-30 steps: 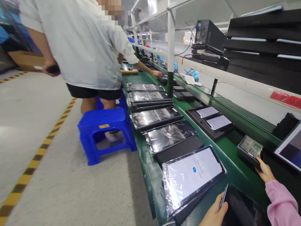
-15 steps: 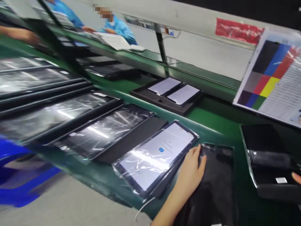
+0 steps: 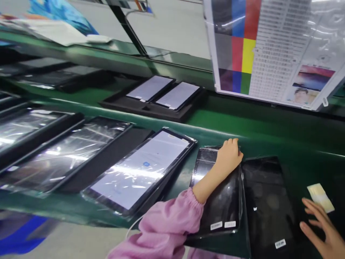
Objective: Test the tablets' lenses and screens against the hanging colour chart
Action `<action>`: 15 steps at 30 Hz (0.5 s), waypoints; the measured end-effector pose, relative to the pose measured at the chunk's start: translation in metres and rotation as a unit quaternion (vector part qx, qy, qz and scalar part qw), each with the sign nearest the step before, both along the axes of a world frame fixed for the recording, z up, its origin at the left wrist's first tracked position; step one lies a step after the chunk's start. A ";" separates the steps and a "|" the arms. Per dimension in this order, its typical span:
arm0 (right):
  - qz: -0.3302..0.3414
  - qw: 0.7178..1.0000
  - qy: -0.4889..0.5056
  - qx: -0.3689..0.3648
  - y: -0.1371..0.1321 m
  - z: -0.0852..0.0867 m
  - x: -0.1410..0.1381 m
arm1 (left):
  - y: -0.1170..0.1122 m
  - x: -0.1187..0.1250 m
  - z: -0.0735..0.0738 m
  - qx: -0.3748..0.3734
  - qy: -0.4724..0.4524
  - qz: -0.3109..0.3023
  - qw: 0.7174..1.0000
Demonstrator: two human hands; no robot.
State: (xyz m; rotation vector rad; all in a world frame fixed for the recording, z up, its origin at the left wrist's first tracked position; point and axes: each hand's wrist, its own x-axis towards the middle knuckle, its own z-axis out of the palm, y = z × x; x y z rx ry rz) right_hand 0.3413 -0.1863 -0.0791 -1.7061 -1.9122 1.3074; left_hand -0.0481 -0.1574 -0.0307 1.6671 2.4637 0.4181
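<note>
The left hand (image 3: 229, 154), reaching out of a gathered pink sleeve (image 3: 169, 219), is at the far right corner of a flat black tablet in clear film (image 3: 221, 205) with two white labels along its near edge; the fingers curl over that corner, though whether they pinch it cannot be told. This tablet lies on the green work surface (image 3: 242, 122), partly covered by the forearm. Just right of it lies a black rectangular panel (image 3: 266, 201) bearing one white label near its lower end. The right hand (image 3: 323, 226), at the right edge, is spread with the thumb apart from the fingers, and holds nothing that shows; its fingertips are just beside a small pale yellow rectangular slip (image 3: 320, 197). Left of the black tablet, a large tablet with a lit white screen (image 3: 142, 169), wrapped in clear plastic, lies at a slant, with a thin white cable (image 3: 132, 228) near its lower end. Farther left lies a dark film-wrapped tablet (image 3: 78, 151). Behind, a shallow black tray (image 3: 118, 104) holds two small devices with pale screens (image 3: 151, 88) side by side. At upper right stands a tilted white-edged board (image 3: 280, 54) with coloured blocks and rows of text. Beyond the bench, a co-worker's blue sleeve (image 3: 61, 14) shows, blurred, near white papers (image 3: 51, 30).
</note>
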 end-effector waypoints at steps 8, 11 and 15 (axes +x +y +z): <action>0.032 0.971 0.045 0.231 0.085 -0.015 -0.100 | 0.002 0.006 0.011 -0.011 0.023 -0.011 1.000; 0.036 0.967 0.049 0.248 0.096 -0.025 -0.119 | -0.036 0.012 0.020 0.005 -0.031 -0.024 0.999; 0.038 0.963 0.060 0.261 0.091 -0.026 -0.122 | -0.105 0.033 0.033 -0.086 -0.307 -0.018 0.948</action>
